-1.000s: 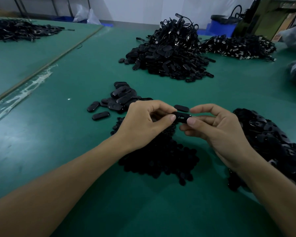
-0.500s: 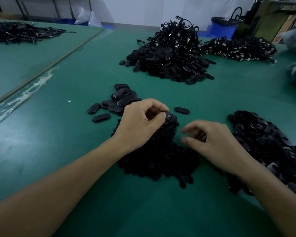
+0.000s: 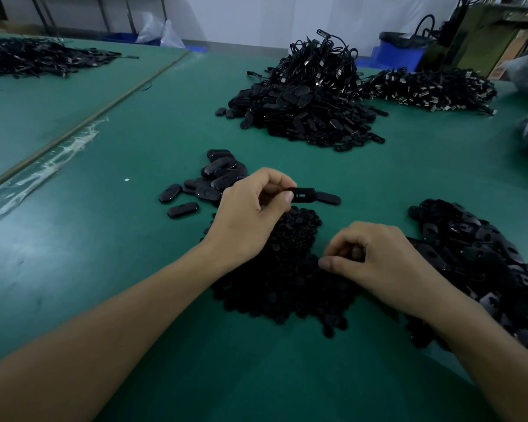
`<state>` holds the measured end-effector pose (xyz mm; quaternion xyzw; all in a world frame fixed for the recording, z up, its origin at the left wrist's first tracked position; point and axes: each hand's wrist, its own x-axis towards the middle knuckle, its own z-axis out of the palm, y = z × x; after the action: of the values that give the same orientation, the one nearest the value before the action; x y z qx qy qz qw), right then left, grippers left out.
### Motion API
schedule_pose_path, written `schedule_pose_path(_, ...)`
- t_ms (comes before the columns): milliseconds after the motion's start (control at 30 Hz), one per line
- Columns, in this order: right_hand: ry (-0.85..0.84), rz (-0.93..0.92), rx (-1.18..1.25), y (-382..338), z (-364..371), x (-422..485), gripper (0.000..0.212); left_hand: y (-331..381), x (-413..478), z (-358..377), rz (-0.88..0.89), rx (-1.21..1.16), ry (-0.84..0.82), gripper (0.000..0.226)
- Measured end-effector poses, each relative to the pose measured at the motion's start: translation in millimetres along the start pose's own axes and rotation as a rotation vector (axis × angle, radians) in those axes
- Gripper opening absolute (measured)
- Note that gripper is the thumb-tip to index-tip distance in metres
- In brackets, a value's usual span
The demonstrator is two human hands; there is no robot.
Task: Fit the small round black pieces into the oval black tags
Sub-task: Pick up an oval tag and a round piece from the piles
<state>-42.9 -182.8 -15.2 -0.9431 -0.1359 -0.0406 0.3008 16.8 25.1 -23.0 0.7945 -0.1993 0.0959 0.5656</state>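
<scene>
An oval tag (image 3: pixel 302 195) is pinched by the left hand (image 3: pixel 250 214) and held up ready to be filled, while the right hand (image 3: pixel 378 260) is curled over the pile of round pieces (image 3: pixel 281 275), though whether one is gripped cannot be told.

- green matte tabletop (image 3: pixel 378 184)
- clear crinkled tape strip (image 3: pixel 40 175) along the table seam
- blue plastic bin (image 3: pixel 400 54) at back, by the wall
- crumpled clear plastic bag (image 3: pixel 159 33) at back
</scene>
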Motion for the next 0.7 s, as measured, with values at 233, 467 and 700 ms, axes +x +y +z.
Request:
schedule_pose_path(233,-0.047,-0.010,-0.112,0,5,2,0.015,4,-1,0,0.004,0.051,0.025,0.015)
schedule_pose_path(467,0.028,-0.047,-0.007,-7,5,1,0.018,5,0,0,-0.004,0.073,0.022,0.016)
schedule_pose_path(700,0.148,-0.051,0.176,-12,6,0,0.020,3,1,2,0.011,0.113,0.040,0.017)
